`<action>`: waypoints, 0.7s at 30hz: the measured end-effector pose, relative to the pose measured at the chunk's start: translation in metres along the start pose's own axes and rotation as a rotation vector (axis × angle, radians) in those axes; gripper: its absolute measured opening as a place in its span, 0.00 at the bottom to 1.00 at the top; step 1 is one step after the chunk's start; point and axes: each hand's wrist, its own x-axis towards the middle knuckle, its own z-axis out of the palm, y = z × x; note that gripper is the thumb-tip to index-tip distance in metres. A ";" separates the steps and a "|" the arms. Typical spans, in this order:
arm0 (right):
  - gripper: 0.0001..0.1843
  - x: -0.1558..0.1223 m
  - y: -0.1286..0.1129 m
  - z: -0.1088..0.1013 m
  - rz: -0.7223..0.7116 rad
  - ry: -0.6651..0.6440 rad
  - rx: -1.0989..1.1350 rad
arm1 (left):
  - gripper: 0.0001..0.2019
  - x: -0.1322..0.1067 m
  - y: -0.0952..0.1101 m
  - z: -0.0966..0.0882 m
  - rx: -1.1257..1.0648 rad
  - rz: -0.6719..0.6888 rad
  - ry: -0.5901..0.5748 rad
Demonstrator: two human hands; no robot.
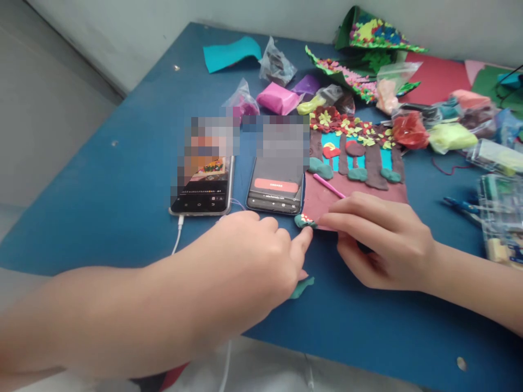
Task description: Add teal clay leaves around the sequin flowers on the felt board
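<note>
A reddish-brown panel lies on the blue table, with clay tree trunks, flowers and green bushes along its upper part. At its lower left corner sits a small green clay lump with white and red dots. My left hand rests its index fingertip against this lump; the thumb is apart and the other fingers are curled. My right hand has bent fingers pressed together, with one fingertip beside the lump. A pink stick protrudes from the right hand. A flat green clay scrap lies partly under my left hand.
Two phones, one on a white cable and another against the panel, lie left. Behind are bagged clay, a blue sheet and decorated green pieces. A clear plastic case stands right.
</note>
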 end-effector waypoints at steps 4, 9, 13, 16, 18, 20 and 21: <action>0.13 0.001 0.000 -0.001 -0.002 -0.006 -0.014 | 0.22 0.000 0.000 0.000 -0.003 0.002 0.006; 0.13 0.002 0.000 -0.002 -0.016 -0.035 -0.005 | 0.23 -0.001 0.000 -0.001 -0.009 0.011 -0.013; 0.13 0.001 0.000 -0.001 -0.019 -0.023 -0.010 | 0.23 0.000 0.000 -0.001 -0.012 0.005 -0.013; 0.14 0.000 0.000 -0.001 -0.007 0.002 -0.004 | 0.24 0.000 0.000 -0.002 -0.017 0.000 -0.015; 0.14 0.000 -0.001 -0.001 -0.005 0.025 -0.013 | 0.22 0.000 0.001 -0.004 -0.018 0.005 0.001; 0.10 0.000 -0.003 -0.002 -0.068 0.048 -0.049 | 0.17 -0.001 0.003 -0.007 -0.025 0.030 0.024; 0.08 -0.001 -0.005 -0.003 -0.126 0.056 -0.068 | 0.14 -0.001 0.004 -0.008 -0.037 0.043 0.029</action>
